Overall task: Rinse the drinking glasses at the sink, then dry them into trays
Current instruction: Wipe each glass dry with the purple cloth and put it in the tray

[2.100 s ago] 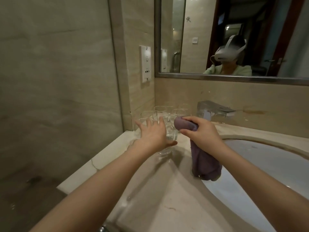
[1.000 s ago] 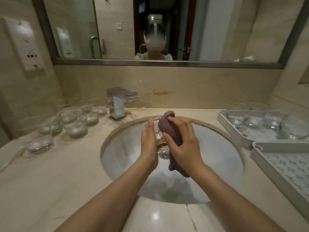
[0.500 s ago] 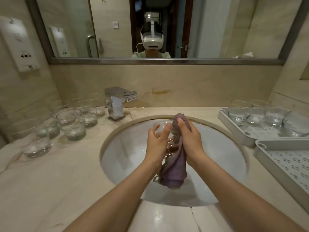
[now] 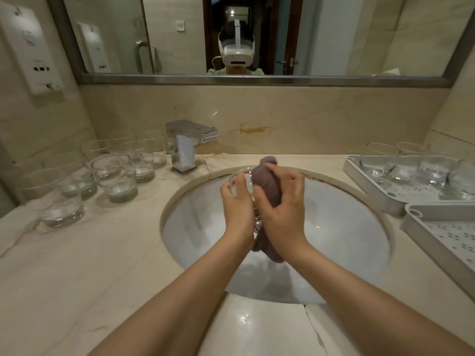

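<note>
Here, left hand point(image 4: 237, 206) grips one glass point(image 4: 237, 176) over the sink point(image 4: 334, 227); right hand point(image 4: 284, 209) clutches one purple cloth point(image 4: 267, 181); two trays point(image 4: 380, 191) alongside.

glasses point(image 4: 113, 178) left of sink point(image 4: 334, 227), trays point(image 4: 380, 191) right.

Mirror point(image 4: 180, 34) with metal frame spans the back wall. White socket panel point(image 4: 30, 50) mounted on left wall. Rust-coloured stain point(image 4: 253, 129) on beige backsplash. Marble desk point(image 4: 90, 265) shows a crack point(image 4: 312, 327) at front edge.
</note>
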`<state>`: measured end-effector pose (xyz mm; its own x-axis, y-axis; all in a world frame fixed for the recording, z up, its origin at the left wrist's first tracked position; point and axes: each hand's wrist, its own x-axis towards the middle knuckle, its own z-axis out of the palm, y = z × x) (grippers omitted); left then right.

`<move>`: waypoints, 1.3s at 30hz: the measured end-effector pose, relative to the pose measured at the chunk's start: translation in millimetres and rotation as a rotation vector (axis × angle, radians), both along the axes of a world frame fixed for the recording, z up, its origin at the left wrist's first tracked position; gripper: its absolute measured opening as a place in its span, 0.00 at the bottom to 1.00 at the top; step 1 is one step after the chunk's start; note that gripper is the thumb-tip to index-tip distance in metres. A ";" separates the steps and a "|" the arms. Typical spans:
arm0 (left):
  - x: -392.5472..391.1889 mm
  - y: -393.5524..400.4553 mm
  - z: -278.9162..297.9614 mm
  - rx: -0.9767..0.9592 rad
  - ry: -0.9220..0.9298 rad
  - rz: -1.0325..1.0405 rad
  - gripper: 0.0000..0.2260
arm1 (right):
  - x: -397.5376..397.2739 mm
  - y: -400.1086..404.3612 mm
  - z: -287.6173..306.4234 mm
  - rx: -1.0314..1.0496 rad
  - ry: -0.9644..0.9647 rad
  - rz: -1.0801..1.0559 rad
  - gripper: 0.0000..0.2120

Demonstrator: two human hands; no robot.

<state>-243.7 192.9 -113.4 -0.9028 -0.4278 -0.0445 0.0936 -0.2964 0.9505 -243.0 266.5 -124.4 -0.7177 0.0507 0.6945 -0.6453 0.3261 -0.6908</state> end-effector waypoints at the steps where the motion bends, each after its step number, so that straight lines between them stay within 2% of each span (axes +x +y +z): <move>1: 2.4 3.8 1.6 -0.012 0.010 -0.016 0.19 | -2.7 1.6 5.1 -0.085 -0.045 0.003 0.17; 4: 5.1 13.4 0.9 -0.078 0.045 -0.083 0.14 | -12.9 12.8 13.5 -0.315 -0.304 0.072 0.11; 6: 10.5 17.0 1.6 -0.127 0.061 -0.127 0.15 | -16.9 21.1 16.6 -0.528 -0.495 0.183 0.07; 8: 10.6 16.1 1.3 -0.152 0.070 -0.195 0.17 | -18.3 27.4 18.5 -0.662 -0.573 0.239 0.09; 10: 11.5 13.0 4.3 -0.210 0.062 -0.284 0.22 | -17.9 31.5 21.0 -0.678 -0.574 0.232 0.10; 12: 10.8 10.8 4.1 -0.306 0.028 -0.352 0.35 | -17.3 34.6 22.1 -0.671 -0.573 0.213 0.08; 14: 8.0 7.6 2.6 -0.357 0.000 -0.346 0.45 | -17.0 36.2 22.7 -0.638 -0.554 0.193 0.06; 16: 6.7 4.6 4.0 -0.319 0.034 -0.291 0.40 | -14.2 34.9 22.7 -0.546 -0.468 0.173 0.06; 18: 4.3 2.9 3.8 -0.206 0.054 -0.228 0.33 | -7.4 31.2 20.3 -0.349 -0.280 0.108 0.11; 21: 3.7 0.4 2.5 -0.027 0.027 -0.125 0.29 | 5.7 15.1 6.0 0.049 0.052 0.014 0.20; 23: 3.1 -0.7 2.0 -0.035 0.036 -0.097 0.31 | 6.6 5.3 -2.7 0.123 0.130 -0.023 0.22; 24: 3.7 -0.6 1.4 -0.065 0.058 -0.102 0.33 | 4.9 4.6 -2.2 0.073 0.121 -0.031 0.21; 26: 7.5 5.9 2.5 -0.129 0.101 -0.125 0.28 | 1.4 11.4 7.4 -0.122 0.034 -0.024 0.17; 29: 14.4 17.9 0.4 -0.222 0.137 -0.264 0.20 | -6.6 31.5 19.4 -0.518 -0.343 0.108 0.07; 31: 20.0 20.9 1.9 -0.257 0.178 -0.326 0.23 | -11.8 37.9 22.2 -0.751 -0.560 0.246 0.09; 34: 21.9 13.6 9.2 -0.293 0.157 -0.371 0.39 | -13.6 34.4 22.7 -0.810 -0.623 0.295 0.13; 36: 24.6 10.6 13.4 -0.397 0.106 -0.385 0.45 | -10.3 32.4 23.5 -0.821 -0.619 0.263 0.14; 37: 24.9 9.3 13.4 -0.436 0.081 -0.364 0.44 | -7.4 32.5 25.2 -0.806 -0.611 0.232 0.12; 39: 23.2 5.9 12.1 -0.456 0.081 -0.283 0.35 | -1.6 31.4 28.4 -0.706 -0.543 0.189 0.06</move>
